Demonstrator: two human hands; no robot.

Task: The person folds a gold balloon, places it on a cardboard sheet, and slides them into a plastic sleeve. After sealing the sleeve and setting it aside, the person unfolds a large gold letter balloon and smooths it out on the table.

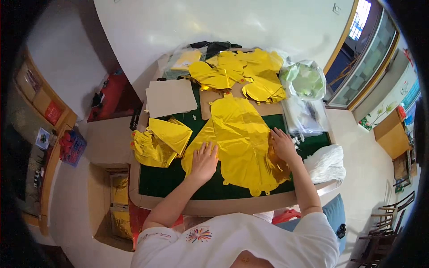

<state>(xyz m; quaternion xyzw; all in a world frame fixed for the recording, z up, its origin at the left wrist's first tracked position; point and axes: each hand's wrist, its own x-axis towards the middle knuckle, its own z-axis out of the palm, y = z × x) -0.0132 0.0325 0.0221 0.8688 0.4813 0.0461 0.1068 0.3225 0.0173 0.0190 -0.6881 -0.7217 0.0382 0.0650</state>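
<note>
A large flat gold foil balloon [241,138] lies spread over the dark green cloth [156,181] on the table. My left hand [205,161] rests palm down on its left part, fingers stretched out. On the right edge of the foil lies my right hand [283,145], fingers extended, with the sheet bent and shaded beneath it. Neither hand is closed around anything. Left of my left hand sits a folded, crumpled gold foil piece [163,140]. More gold foil balloons [250,67] are heaped at the back of the table.
Grey-brown cardboard sheets [171,98] lie at the back left. On the right are a plastic bag with green contents [306,80], clear plastic packets [306,118] and a white bundle [326,164]. A cardboard box [100,196] with gold packets stands on the floor at left.
</note>
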